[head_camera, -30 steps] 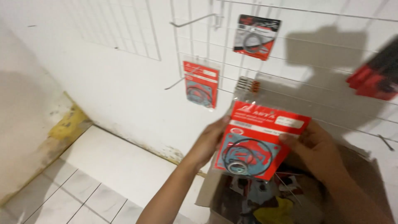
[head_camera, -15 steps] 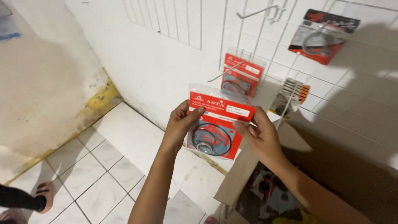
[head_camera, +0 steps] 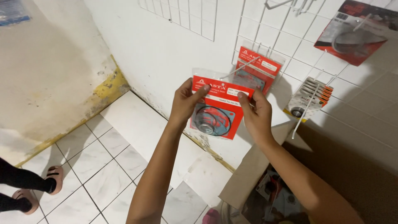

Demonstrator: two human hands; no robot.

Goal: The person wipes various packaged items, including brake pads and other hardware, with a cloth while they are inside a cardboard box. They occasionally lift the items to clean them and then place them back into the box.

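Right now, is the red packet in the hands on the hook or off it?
Off. Both hands, left and right, hold the red packet by its top corners in front of the wire grid; another red packet hangs behind it.

Red gasket packet (head_camera: 218,108) now held higher and further left than a second ago, lifted away from the cardboard box (head_camera: 253,174) and close under the wire hook (head_camera: 240,69) of the white wall grid (head_camera: 286,37). Left hand (head_camera: 186,101) has moved from the packet's side to its top left corner; right hand (head_camera: 256,114) has come up to the top right corner. View has swung left: floor tiles (head_camera: 89,159) and another person's sandalled feet (head_camera: 39,186) have come into sight.
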